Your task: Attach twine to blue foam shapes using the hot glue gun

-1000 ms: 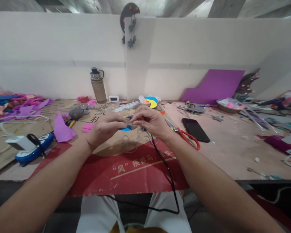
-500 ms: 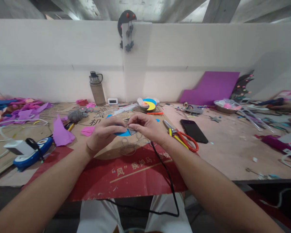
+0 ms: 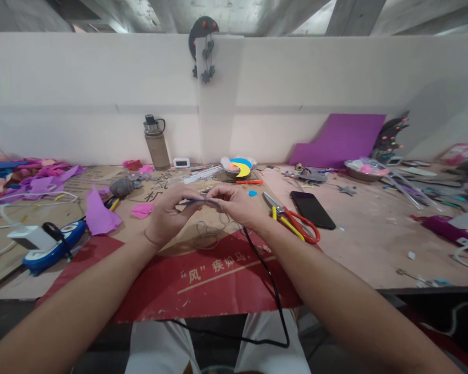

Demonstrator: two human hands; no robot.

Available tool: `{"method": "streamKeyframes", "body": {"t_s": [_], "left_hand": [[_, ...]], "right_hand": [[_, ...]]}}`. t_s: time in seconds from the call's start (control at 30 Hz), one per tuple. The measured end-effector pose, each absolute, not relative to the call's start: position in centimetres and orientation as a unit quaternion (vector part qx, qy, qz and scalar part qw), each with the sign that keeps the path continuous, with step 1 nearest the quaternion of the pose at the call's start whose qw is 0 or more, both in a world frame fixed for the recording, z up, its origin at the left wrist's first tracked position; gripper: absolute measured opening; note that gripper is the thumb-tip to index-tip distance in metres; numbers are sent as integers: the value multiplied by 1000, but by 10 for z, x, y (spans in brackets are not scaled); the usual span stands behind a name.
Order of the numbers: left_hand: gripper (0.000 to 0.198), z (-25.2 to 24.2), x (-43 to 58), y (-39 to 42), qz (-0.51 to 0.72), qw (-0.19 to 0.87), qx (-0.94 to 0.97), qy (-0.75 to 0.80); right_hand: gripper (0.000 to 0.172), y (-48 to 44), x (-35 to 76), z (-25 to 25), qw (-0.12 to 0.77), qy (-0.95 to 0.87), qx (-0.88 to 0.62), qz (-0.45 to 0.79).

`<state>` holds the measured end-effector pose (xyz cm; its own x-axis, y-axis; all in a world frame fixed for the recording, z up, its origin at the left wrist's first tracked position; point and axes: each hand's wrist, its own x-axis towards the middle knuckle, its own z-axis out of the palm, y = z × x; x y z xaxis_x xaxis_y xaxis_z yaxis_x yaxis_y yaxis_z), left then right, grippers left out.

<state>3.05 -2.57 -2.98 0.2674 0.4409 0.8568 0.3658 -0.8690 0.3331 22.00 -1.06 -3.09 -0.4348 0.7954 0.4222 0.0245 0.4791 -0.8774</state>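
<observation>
Over the cardboard, my left hand (image 3: 170, 212) is closed on a thin, flat felt-like piece (image 3: 195, 201), turned nearly edge-on and dark grey-blue. My right hand (image 3: 237, 204) pinches its other end, fingertips almost touching those of the left. Whether the right fingers also hold thread is too small to tell. Loose grey yarn (image 3: 207, 236) lies in loops beneath both hands. Right of my right hand lie scissors (image 3: 300, 224) with red handles, beside a yellow-handled tool (image 3: 288, 226).
A black phone (image 3: 312, 209) lies beyond the scissors. A bowl (image 3: 231, 169) with a blue and yellow crescent stands behind my hands, near a bottle (image 3: 156, 145). At left are a blue power strip (image 3: 54, 246) and purple scraps (image 3: 101, 210). A black cable (image 3: 271, 278) crosses the front edge.
The flat piece has tilted from showing its blue face to nearly edge-on. My left hand has turned with it. At far right, another person's hand has drawn back.
</observation>
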Motion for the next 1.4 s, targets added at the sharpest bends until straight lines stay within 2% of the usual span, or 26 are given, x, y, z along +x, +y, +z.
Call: {"method": "streamKeyframes", "body": {"t_s": [0.13, 0.23, 0.33, 0.47, 0.57, 0.73, 0.97, 1.17, 1.4], "left_hand": [[17, -31, 42, -27, 566, 222, 670, 426], [24, -32, 45, -21, 568, 342, 597, 452], [25, -33, 45, -17, 574, 399, 554, 451], [18, -34, 44, -16, 564, 393, 562, 460], [16, -33, 44, -17, 548, 365, 576, 485], [20, -32, 44, -19, 508, 333, 592, 530], [25, -37, 43, -18, 482, 319, 641, 505], [22, -35, 45, -20, 467, 359, 647, 484], [20, -29, 47, -23, 449, 411, 650, 456]], "right_hand": [[20, -15, 211, -37, 471, -697, -333, 425], [20, -13, 204, -44, 487, -700, -352, 386], [18, -11, 201, -50, 486, -735, -345, 321], [13, -13, 201, -51, 476, -781, -365, 175], [15, -19, 203, -48, 445, -812, -372, 61], [19, -23, 206, -40, 414, -836, -360, -31], [17, -10, 216, -31, 444, -826, -343, -59], [19, -7, 222, -28, 455, -828, -320, -75], [13, -7, 225, -20, 499, -805, -320, 32]]}}
